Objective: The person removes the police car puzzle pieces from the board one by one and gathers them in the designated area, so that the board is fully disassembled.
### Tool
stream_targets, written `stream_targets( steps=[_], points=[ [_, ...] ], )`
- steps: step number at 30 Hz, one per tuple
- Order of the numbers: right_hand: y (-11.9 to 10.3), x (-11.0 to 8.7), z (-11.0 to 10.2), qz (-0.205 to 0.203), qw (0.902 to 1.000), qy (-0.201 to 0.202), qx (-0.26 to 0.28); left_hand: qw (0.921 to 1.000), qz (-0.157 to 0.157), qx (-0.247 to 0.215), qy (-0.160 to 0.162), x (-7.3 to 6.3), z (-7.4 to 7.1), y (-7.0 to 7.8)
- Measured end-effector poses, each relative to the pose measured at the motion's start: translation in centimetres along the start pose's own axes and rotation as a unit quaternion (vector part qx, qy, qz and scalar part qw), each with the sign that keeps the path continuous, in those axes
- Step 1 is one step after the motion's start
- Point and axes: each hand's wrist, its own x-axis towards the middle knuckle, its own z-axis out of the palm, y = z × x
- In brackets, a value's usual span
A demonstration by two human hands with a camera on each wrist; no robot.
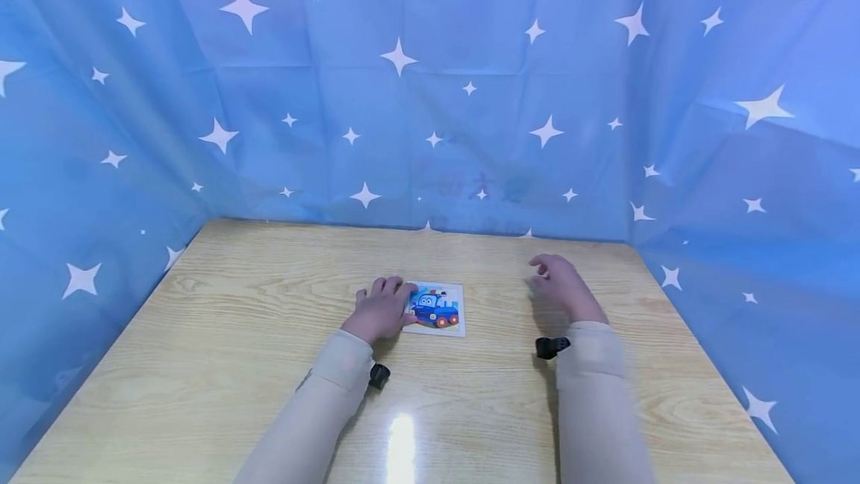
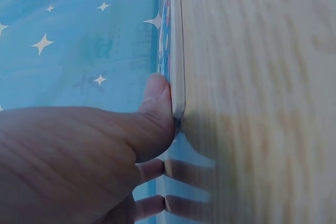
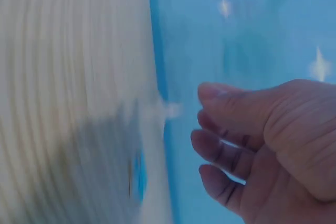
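Observation:
A thin white-bordered picture board (image 1: 437, 310) with a blue cartoon truck on it lies flat on the table. My left hand (image 1: 381, 310) rests at its left side, index fingertip at the upper left corner and thumb at the lower left. In the left wrist view the thumb (image 2: 156, 95) presses on the board's edge (image 2: 178, 77), while other fingertips touch the tabletop. To the right of the board, my right hand (image 1: 566, 288) hovers low over the table, fingers loosely bent. Nothing shows between its fingers (image 3: 212, 148). A small blurred blue patch (image 3: 139, 176) shows on the table side near it.
The wood-grain table (image 1: 222, 364) reaches back to a blue curtain (image 1: 416, 110) with white stars, which also hangs along both sides. Small black devices (image 1: 379, 376) are worn at both wrists. A bright light reflection lies on the table's front part.

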Motion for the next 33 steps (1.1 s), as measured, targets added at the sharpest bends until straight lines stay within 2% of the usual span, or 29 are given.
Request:
stream_targets(
  steps=[3,6,11,15,23,27,33],
  points=[
    [-2.8,1.2,1.7,-0.031,0.9993,-0.017,0.006,1.0000,-0.004,0.001,0.004,-0.1,-0.1,0.0],
    [-5.6,2.1,4.1,-0.043,0.9982,-0.041,0.000,1.0000,-0.003,0.003,0.003,-0.1,0.1,0.0],
    [-8.6,2.4,6.5,-0.059,0.9958,-0.069,-0.013,0.9999,-0.005,0.009,0.003,0.2,0.3,0.0],
    [-9.8,2.7,7.3,-0.068,0.9941,-0.080,-0.028,0.9999,-0.007,0.007,0.002,0.3,0.2,-0.1],
    [-11.2,2.7,8.1,-0.043,0.9915,-0.119,-0.031,0.9998,-0.013,0.013,0.001,0.4,0.1,-0.2],
    [-11.4,2.8,8.4,-0.047,0.9910,-0.118,-0.041,0.9999,-0.011,0.008,0.002,0.3,0.2,-0.2],
    [-11.6,2.7,8.7,-0.048,0.9940,-0.096,-0.017,0.9999,-0.005,0.008,0.009,0.3,0.2,-0.1]
  ],
)
